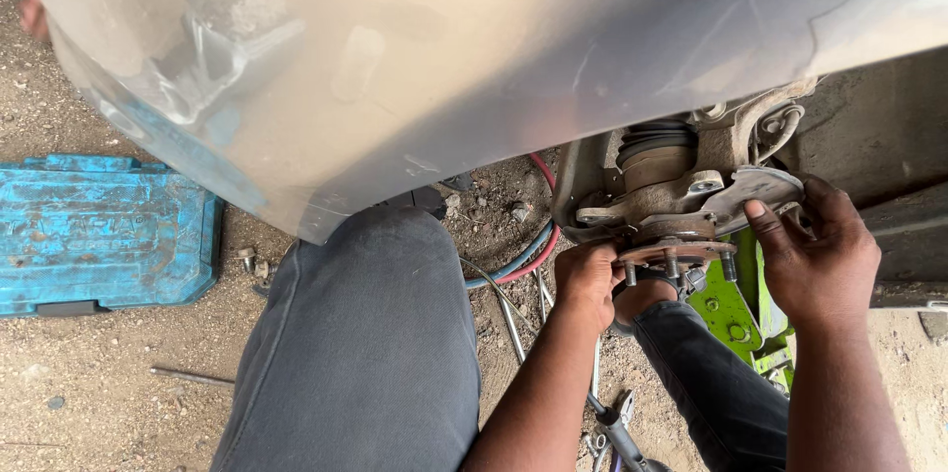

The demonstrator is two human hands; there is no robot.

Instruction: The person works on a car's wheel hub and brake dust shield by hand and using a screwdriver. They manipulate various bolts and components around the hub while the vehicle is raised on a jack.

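Two hands are set on the exposed wheel hub under the fender: the left hand is closed on its flange, the right hand spread against the backing plate. Fingers could be pinched if the hub turns.

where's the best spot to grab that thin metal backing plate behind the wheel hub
Probably by its free outer edge, coming in from the right. The backing plate is a thin flat sheet fanning out past the wheel hub, so fingers can pinch both faces there. The right hand already rests on that edge; the left hand is at the hub's studs.
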